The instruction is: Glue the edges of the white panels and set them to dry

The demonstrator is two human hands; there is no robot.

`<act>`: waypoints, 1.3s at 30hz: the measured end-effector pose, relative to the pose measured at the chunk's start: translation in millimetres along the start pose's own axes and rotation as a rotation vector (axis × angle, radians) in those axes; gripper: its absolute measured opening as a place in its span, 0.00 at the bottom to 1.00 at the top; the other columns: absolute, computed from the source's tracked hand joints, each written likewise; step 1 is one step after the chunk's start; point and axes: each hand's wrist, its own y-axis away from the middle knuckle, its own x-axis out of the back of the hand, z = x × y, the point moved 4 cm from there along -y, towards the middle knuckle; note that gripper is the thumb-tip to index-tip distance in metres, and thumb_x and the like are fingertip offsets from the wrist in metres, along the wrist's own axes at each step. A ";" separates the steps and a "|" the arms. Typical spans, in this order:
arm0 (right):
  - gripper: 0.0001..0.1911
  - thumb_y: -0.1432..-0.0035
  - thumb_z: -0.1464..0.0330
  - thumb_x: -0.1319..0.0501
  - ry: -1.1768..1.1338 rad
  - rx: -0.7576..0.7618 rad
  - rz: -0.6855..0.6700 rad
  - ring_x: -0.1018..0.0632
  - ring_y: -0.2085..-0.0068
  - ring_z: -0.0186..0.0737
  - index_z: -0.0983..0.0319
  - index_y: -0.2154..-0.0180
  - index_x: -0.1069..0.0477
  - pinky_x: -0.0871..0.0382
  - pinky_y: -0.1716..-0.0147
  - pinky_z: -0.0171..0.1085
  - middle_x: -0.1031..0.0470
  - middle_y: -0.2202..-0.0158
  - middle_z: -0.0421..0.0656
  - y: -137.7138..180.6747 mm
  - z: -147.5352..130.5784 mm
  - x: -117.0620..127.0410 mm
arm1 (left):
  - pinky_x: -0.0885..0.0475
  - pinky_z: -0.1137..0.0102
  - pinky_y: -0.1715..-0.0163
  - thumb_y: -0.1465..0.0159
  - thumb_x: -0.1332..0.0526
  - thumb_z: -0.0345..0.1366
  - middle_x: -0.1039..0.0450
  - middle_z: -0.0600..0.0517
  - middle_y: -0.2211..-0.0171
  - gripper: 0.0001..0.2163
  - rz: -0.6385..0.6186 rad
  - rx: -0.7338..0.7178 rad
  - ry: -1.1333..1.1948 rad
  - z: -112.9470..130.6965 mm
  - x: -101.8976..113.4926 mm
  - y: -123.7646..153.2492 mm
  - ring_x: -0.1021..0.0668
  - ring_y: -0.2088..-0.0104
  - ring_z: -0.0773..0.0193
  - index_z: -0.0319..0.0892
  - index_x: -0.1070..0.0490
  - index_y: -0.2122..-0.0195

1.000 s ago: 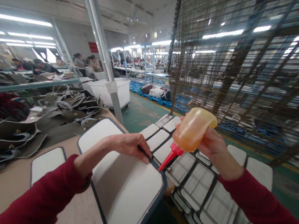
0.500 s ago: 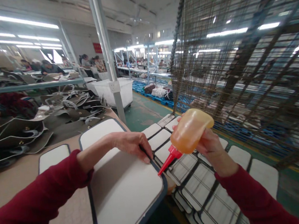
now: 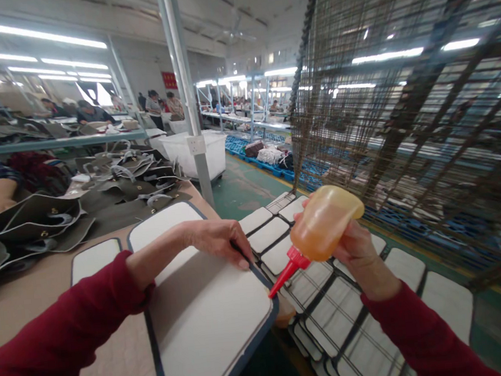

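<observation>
A large white panel [image 3: 207,340] with dark edging and rounded corners lies before me, its right end reaching past the table's edge. My left hand [image 3: 220,241] pinches the dark edging on the panel's right side. In my right hand [image 3: 355,243] is a tilted squeeze bottle [image 3: 322,222] of amber liquid, nozzle downward. Its red tip is at the panel's border near the right corner, just below my left fingers. Whether liquid is flowing out cannot be made out. A second white panel [image 3: 95,256] lies to the left.
Several edged white panels [image 3: 334,316] lie on a wire rack at lower right. A large wire mesh frame [image 3: 383,92] rises at right. Grey-brown bag pieces [image 3: 113,195] cover the table's far left. A metal post [image 3: 185,88] and white bin [image 3: 169,151] stand ahead. A co-worker's hand [image 3: 3,194] is at left.
The nozzle tip has moved slightly down and right along the panel's border. My left hand keeps its pinch on the edging. The view has shifted a little.
</observation>
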 end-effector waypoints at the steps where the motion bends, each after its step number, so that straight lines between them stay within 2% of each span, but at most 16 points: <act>1: 0.35 0.74 0.52 0.24 0.005 0.004 0.016 0.20 0.56 0.58 0.56 0.60 0.24 0.32 0.49 0.62 0.19 0.60 0.45 1.1 -0.2 1.7 | 0.31 0.74 0.71 0.46 0.30 0.43 0.18 0.51 0.71 0.12 0.007 0.001 -0.002 -0.6 0.9 1.5 0.24 0.71 0.62 0.40 0.16 0.66; 5: 0.38 0.76 0.52 0.24 0.002 0.045 0.087 0.21 0.53 0.61 0.56 0.58 0.24 0.34 0.47 0.64 0.18 0.62 0.45 4.3 -1.1 8.6 | 0.34 0.75 0.74 0.45 0.32 0.44 0.21 0.52 0.75 0.13 0.064 0.020 -0.043 -3.1 5.9 8.9 0.27 0.74 0.65 0.39 0.17 0.68; 9: 0.37 0.74 0.52 0.24 -0.007 0.126 0.145 0.24 0.47 0.61 0.55 0.57 0.25 0.38 0.43 0.63 0.19 0.58 0.46 5.1 -4.2 10.7 | 0.38 0.76 0.77 0.43 0.34 0.47 0.27 0.52 0.79 0.16 0.123 0.012 -0.073 -6.4 9.5 16.5 0.32 0.76 0.68 0.36 0.18 0.70; 14: 0.39 0.72 0.54 0.24 -0.013 0.201 0.144 0.27 0.44 0.61 0.53 0.52 0.27 0.40 0.41 0.64 0.21 0.52 0.47 10.5 -7.1 6.6 | 0.45 0.76 0.82 0.41 0.37 0.48 0.35 0.55 0.81 0.19 0.208 0.003 -0.091 -19.6 12.2 24.9 0.39 0.79 0.71 0.34 0.20 0.68; 19: 0.38 0.68 0.55 0.24 -0.017 0.226 0.154 0.27 0.44 0.62 0.53 0.51 0.27 0.40 0.41 0.64 0.21 0.51 0.48 17.6 -2.7 6.0 | 0.46 0.76 0.81 0.40 0.39 0.49 0.38 0.56 0.80 0.20 0.262 0.066 -0.114 -33.7 11.7 33.9 0.39 0.78 0.71 0.34 0.21 0.67; 26: 0.33 0.64 0.56 0.25 -0.053 0.280 0.219 0.25 0.46 0.60 0.53 0.53 0.26 0.43 0.40 0.65 0.21 0.51 0.47 15.1 3.9 10.0 | 0.45 0.75 0.79 0.41 0.38 0.50 0.38 0.56 0.79 0.19 0.374 0.146 -0.145 -38.7 10.6 41.9 0.39 0.77 0.71 0.34 0.23 0.70; 34: 0.29 0.65 0.57 0.24 -0.043 0.252 0.234 0.22 0.51 0.58 0.53 0.57 0.24 0.43 0.41 0.66 0.19 0.56 0.46 13.3 14.2 15.1 | 0.47 0.75 0.80 0.41 0.38 0.50 0.41 0.57 0.80 0.19 0.413 0.146 -0.084 -41.5 8.2 47.4 0.41 0.78 0.71 0.35 0.25 0.72; 39: 0.30 0.65 0.58 0.24 -0.062 0.254 0.203 0.20 0.54 0.57 0.53 0.56 0.24 0.41 0.41 0.64 0.19 0.55 0.46 14.3 15.5 11.2 | 0.48 0.75 0.80 0.42 0.38 0.51 0.41 0.57 0.81 0.20 0.440 0.177 -0.052 -44.1 5.4 50.5 0.41 0.78 0.71 0.36 0.26 0.75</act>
